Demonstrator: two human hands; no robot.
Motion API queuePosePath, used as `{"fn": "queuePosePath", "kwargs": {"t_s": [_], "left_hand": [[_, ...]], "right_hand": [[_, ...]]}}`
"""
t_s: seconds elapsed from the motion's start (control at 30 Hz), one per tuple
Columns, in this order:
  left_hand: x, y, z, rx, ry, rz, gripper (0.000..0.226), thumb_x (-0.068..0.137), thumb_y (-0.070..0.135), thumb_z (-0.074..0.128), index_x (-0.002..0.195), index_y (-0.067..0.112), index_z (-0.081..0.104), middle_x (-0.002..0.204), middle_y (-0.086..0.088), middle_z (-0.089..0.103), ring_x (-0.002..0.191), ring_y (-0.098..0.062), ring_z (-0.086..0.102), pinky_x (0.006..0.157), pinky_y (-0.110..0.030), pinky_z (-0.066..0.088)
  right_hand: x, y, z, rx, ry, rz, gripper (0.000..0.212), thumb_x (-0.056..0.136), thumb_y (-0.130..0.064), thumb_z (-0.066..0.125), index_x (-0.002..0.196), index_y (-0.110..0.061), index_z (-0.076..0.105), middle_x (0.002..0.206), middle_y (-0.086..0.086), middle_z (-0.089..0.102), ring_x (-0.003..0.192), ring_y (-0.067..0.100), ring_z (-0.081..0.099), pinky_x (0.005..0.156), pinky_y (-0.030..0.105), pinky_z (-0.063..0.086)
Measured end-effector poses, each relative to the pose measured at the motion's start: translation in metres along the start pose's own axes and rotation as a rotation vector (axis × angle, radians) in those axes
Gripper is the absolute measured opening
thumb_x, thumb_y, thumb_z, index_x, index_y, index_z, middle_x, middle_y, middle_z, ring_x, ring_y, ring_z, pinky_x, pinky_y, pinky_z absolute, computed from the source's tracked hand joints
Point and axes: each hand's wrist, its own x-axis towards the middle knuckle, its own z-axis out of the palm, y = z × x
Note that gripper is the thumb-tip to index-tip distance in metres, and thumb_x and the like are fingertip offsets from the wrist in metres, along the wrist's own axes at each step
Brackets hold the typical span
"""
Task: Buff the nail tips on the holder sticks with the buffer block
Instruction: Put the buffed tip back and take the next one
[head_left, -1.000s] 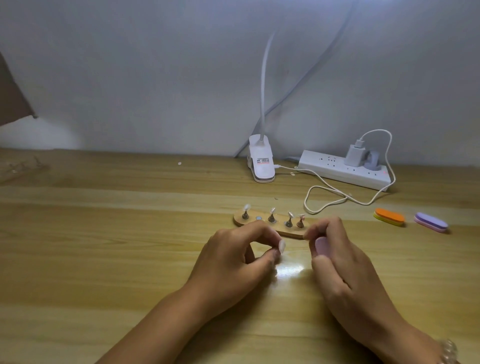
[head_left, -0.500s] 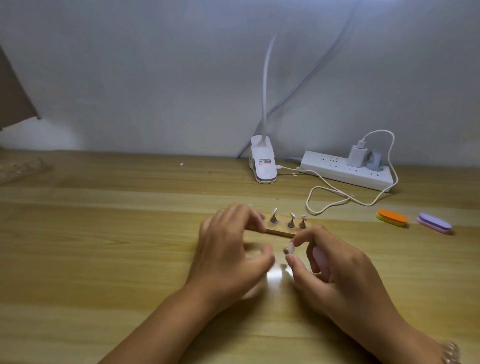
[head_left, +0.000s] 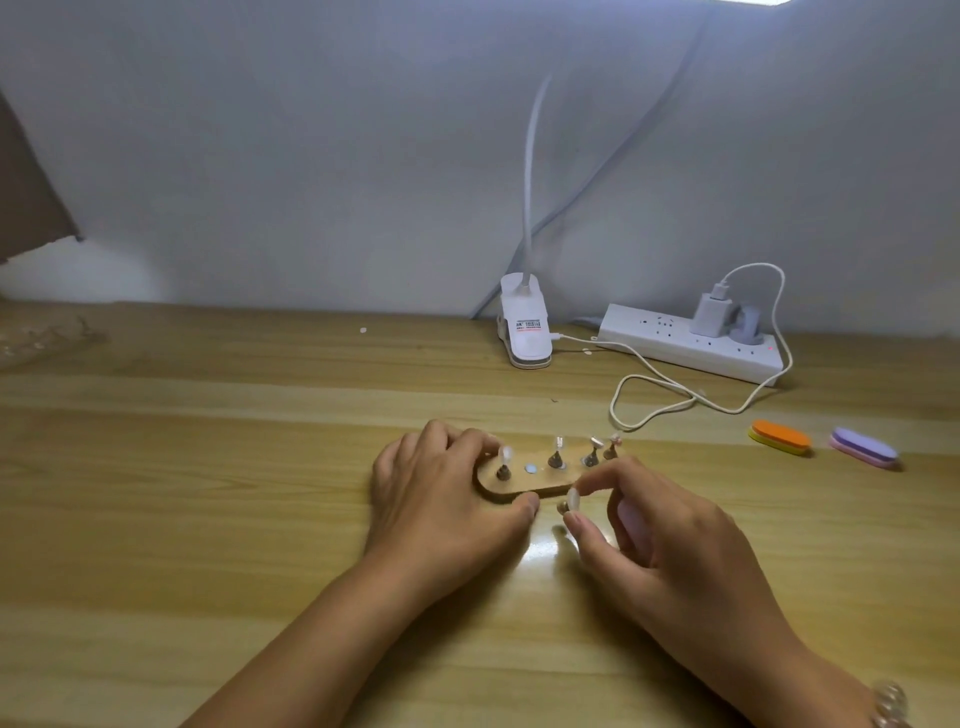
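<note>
Noted right grip (head_left: 665, 540) narrow, pinching 1 holder stick (head_left: 563, 507) between thumb and forefinger, with a pale nail tip (head_left: 573, 498) on top, just off the near edge of the wooden base (head_left: 524, 486). Spotted a pale pink patch (head_left: 631, 519) under the curled fingers behind, perhaps the task's block; cannot tell. Logged left grip (head_left: 441, 499) clamped on the base's left end: fingers hooked over the far edge, thumb pressed to the near edge, steadying it on the counter (head_left: 208, 519). Counted 4 more sticks (head_left: 557, 457) standing upright in the base, plus 1 bare round socket (head_left: 530, 469) between the 1st and 2nd from the left.

Judged as a changeover step: either taking that stick off for buffing or seating it in the socket; cannot settle which. Next move likely calls for lining the stick's foot over the bare socket and lowering straight, or else turning the tip to the abrasive face. Light pressure either way, given small loose parts.

Recorded both forearms entering from the near edge and converging; left palm down, knuckles up; right hand on its side, fingers curled.

Further out, noted orange buffer (head_left: 779, 439) and purple buffer (head_left: 865, 449) lying to the right, well apart from both grips; also white power strip (head_left: 691, 349), lamp clamp (head_left: 524, 332) and looped cable (head_left: 675, 401) near the wall.
</note>
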Motion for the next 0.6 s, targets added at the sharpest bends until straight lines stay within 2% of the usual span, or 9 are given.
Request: {"fn": "queuePosePath", "kwargs": {"t_s": [0.07, 0.17, 0.3, 0.4, 0.6], "left_hand": [[-0.001, 0.001, 0.0, -0.027, -0.018, 0.031, 0.043, 0.069, 0.069, 0.061, 0.104, 0.045, 0.054, 0.103, 0.023, 0.043, 0.112, -0.002, 0.042, 0.109, -0.028, 0.02], [-0.005, 0.003, -0.002, -0.066, -0.003, 0.11, 0.041, 0.063, 0.067, 0.056, 0.096, 0.043, 0.051, 0.097, 0.022, 0.047, 0.102, 0.0, 0.045, 0.102, -0.027, 0.026], [-0.01, 0.01, -0.002, -0.02, 0.016, 0.26, 0.042, 0.068, 0.066, 0.056, 0.102, 0.041, 0.049, 0.098, 0.022, 0.045, 0.099, -0.001, 0.042, 0.103, -0.025, 0.024], [-0.011, 0.012, -0.003, 0.011, 0.024, 0.306, 0.042, 0.071, 0.063, 0.059, 0.104, 0.04, 0.049, 0.1, 0.02, 0.044, 0.101, -0.003, 0.042, 0.108, -0.029, 0.022], [-0.013, 0.015, -0.004, 0.029, 0.042, 0.34, 0.04, 0.073, 0.061, 0.057, 0.103, 0.036, 0.05, 0.099, 0.019, 0.044, 0.101, -0.003, 0.043, 0.112, -0.029, 0.018]], "right_hand": [[0.0, 0.001, 0.0, 0.008, 0.025, 0.008, 0.018, 0.081, -0.032, 0.074, 0.091, -0.033, 0.059, 0.058, -0.012, 0.039, 0.052, 0.005, 0.04, 0.048, 0.02, 0.031], [0.001, 0.001, 0.001, 0.031, 0.07, 0.012, 0.018, 0.082, -0.031, 0.075, 0.094, -0.032, 0.061, 0.056, -0.014, 0.035, 0.051, 0.005, 0.038, 0.048, 0.029, 0.039], [0.002, 0.001, 0.001, 0.04, 0.088, 0.008, 0.015, 0.083, -0.036, 0.072, 0.095, -0.032, 0.062, 0.055, -0.014, 0.037, 0.052, -0.002, 0.039, 0.05, 0.024, 0.033], [0.002, 0.002, 0.001, 0.029, 0.08, 0.02, 0.02, 0.081, -0.031, 0.076, 0.095, -0.033, 0.062, 0.057, -0.012, 0.043, 0.053, -0.002, 0.041, 0.05, 0.03, 0.04], [0.001, 0.001, -0.001, 0.038, 0.06, 0.039, 0.017, 0.08, -0.034, 0.073, 0.093, -0.033, 0.063, 0.055, -0.012, 0.043, 0.053, 0.002, 0.042, 0.05, 0.032, 0.043]]}}
